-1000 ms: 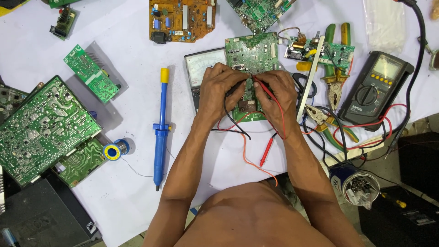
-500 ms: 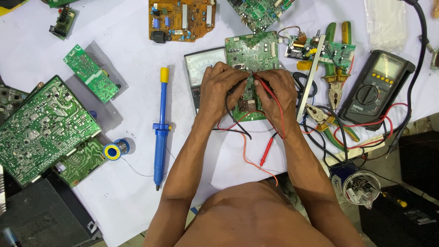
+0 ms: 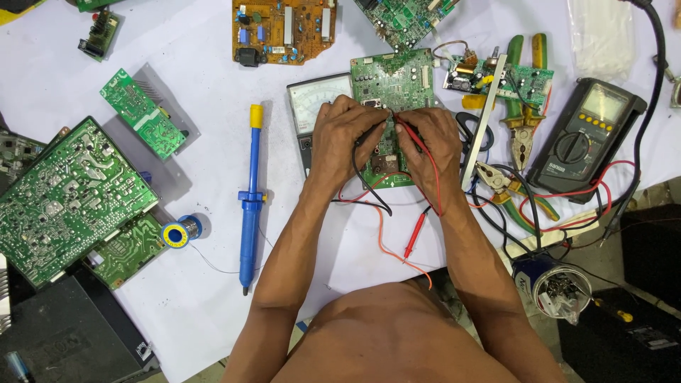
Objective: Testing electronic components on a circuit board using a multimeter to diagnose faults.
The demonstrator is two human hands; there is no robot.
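Pressing on the green rectangular circuit board (image 3: 394, 85), the left hand (image 3: 345, 138) pinches a black probe wire (image 3: 363, 181), the right hand (image 3: 428, 142) a red probe wire (image 3: 429, 170).

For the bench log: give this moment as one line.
left hand: black probe on green circuit board | right hand: red probe, same board | analog meter under board | blue desoldering pump idle
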